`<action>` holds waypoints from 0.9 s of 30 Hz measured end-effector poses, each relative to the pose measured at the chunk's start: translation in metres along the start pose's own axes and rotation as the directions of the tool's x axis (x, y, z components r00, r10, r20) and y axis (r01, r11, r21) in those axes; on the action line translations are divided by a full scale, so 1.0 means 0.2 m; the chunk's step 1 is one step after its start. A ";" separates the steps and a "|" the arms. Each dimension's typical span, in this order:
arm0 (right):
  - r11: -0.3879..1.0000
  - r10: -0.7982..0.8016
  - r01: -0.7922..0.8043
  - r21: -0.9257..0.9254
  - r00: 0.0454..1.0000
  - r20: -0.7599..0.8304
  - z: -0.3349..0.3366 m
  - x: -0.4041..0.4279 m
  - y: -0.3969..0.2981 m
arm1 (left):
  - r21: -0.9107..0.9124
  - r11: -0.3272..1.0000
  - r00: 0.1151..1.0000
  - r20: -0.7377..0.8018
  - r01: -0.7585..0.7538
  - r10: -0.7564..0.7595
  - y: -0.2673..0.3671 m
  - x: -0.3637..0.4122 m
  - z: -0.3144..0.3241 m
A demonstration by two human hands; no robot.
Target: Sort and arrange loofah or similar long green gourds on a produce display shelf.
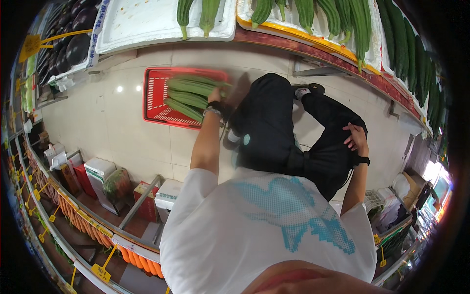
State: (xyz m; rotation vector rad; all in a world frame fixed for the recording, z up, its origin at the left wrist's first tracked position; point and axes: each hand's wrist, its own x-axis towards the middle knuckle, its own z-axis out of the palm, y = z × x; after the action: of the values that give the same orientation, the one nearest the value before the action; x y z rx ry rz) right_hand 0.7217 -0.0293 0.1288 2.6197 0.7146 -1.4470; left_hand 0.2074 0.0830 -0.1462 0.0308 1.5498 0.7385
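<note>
A red plastic shopping basket (147,95) with slotted walls sits on the floor to my left. Several long green luffa gourds (185,97) lie side by side in it. My left hand (214,96) reaches over the basket's near right side and grips a luffa near its stem end; the fingers are partly hidden, and the topmost luffa is blurred. On my right thigh, over black trousers, rests my right hand (354,137), holding nothing, its fingers loosely apart.
Beyond the floor, a white foam tray (147,22) holds two luffas beside a yellow-edged tray of more luffas (304,16). Eggplants (77,47) fill the far left; cucumbers (407,51) line the right. Behind my left stand carrot racks (141,261), foam boxes (101,169) and a wrapped melon (116,184).
</note>
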 end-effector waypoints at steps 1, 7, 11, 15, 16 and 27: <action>1.000 -0.015 0.015 -0.009 1.000 0.012 0.00 0.00 -0.02 | 0.000 1.000 1.000 -0.009 -0.003 0.003 0.06 -0.05 -0.02; 0.998 0.010 -0.006 -0.055 0.998 0.070 -0.01 0.02 -0.10 | -0.373 0.927 0.990 0.137 0.036 0.017 0.20 0.01 -0.29; 0.999 0.021 -0.018 -0.049 0.997 0.075 -0.01 0.03 -0.09 | -0.449 0.891 0.990 0.078 -0.070 0.117 0.32 0.07 -0.17; 1.000 -0.002 0.003 -0.022 0.999 0.048 0.00 0.02 -0.07 | -0.569 0.803 0.981 -0.036 -0.178 0.193 0.36 0.15 -0.13; 1.000 -0.012 0.014 -0.027 0.999 0.052 0.00 0.02 -0.07 | -0.564 0.805 0.976 -0.013 -0.185 0.216 0.37 0.21 -0.17; 0.998 -0.066 0.067 -0.009 0.995 0.076 0.00 0.03 -0.07 | -0.914 0.402 0.993 0.092 0.055 0.073 0.30 -0.18 -0.47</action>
State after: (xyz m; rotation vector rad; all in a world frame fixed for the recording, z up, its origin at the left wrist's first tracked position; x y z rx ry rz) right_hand 0.7179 -0.0146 0.1267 2.5405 0.8061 -1.5456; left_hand 0.1026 0.0737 -0.0938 -0.7521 0.8237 1.5080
